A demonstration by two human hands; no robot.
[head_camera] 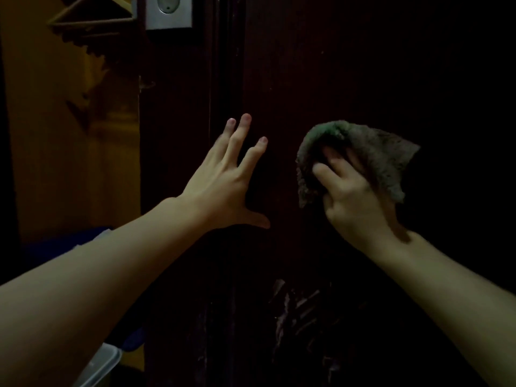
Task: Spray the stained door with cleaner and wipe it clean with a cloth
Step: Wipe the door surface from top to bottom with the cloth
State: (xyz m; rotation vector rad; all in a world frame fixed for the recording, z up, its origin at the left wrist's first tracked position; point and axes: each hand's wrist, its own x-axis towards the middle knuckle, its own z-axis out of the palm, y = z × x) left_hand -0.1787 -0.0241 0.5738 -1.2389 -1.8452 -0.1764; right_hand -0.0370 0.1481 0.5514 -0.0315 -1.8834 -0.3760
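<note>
Now the right hand grips the cloth against the dark door mid-panel, while the left hand presses flat, fingers spread, near the door's left edge.

You see a dark brown door with pale smeared streaks low down, a grey-green cloth, a silver lock plate top left, and a yellow-ochre wall at left.
</note>
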